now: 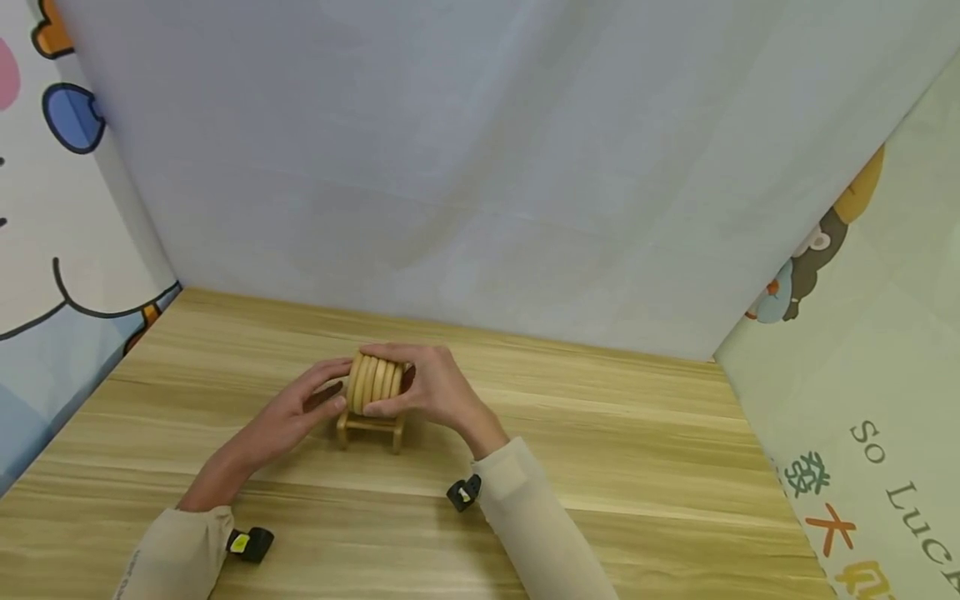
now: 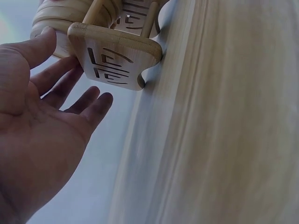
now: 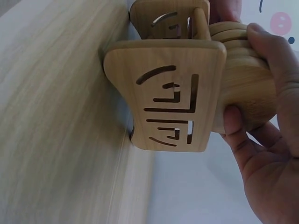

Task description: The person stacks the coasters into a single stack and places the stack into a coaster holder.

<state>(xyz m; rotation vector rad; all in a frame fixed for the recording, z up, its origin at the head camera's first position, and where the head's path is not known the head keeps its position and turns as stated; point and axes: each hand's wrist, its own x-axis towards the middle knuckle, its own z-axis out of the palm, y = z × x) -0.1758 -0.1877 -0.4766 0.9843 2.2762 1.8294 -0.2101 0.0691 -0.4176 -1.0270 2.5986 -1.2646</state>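
Observation:
A row of round wooden coasters (image 1: 373,385) stands on edge at the top of a small wooden holder (image 1: 371,425). Rods join the holder's two cut-out side panels (image 3: 163,98). My right hand (image 1: 435,387) grips the coasters from the right, thumb on the near side and fingers over the far side. At the left end is my left hand (image 1: 288,417), its fingers spread and fairly straight. In the left wrist view its thumb (image 2: 42,44) touches a coaster edge, with other fingertips close to the holder's panel. How deep the coasters sit is partly hidden.
The holder stands on a wood-grain table (image 1: 615,450). A pale curtain (image 1: 465,183) hangs behind it. Printed cartoon panels flank the table at left (image 1: 82,233) and right (image 1: 885,333). Each wrist bears a small black camera.

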